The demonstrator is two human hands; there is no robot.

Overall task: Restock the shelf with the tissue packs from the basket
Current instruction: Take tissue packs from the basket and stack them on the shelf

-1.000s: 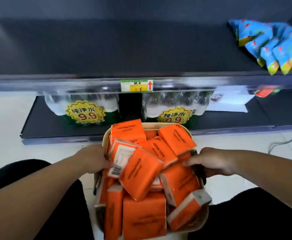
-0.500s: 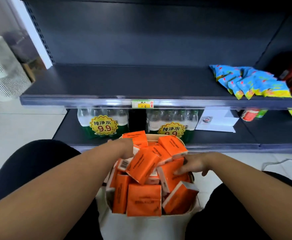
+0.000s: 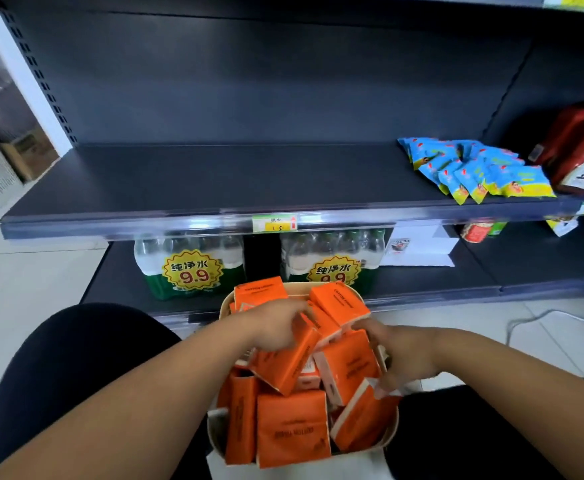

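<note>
A beige basket (image 3: 391, 432) rests between my knees, heaped with several orange tissue packs (image 3: 292, 429). My left hand (image 3: 276, 329) reaches in from the left, its fingers curled over the top of a tilted orange pack (image 3: 285, 367) in the middle of the heap. From the right, my right hand (image 3: 403, 356) closes round an upright orange pack (image 3: 351, 367), fingers at its top edge and thumb lower down. The dark grey shelf (image 3: 214, 178) stands straight ahead, above the basket, with a bare left and middle stretch.
Blue snack packets (image 3: 474, 171) and a red package (image 3: 581, 150) lie on the shelf's right end. A price tag (image 3: 275, 223) marks its front rail. Below are two bottled-water packs (image 3: 190, 268) and a white paper (image 3: 418, 247). A cable (image 3: 543, 317) crosses the floor at right.
Both hands left the basket's sides and came inward onto the packs in the heap. The view rose, so more of the shelf shows.
</note>
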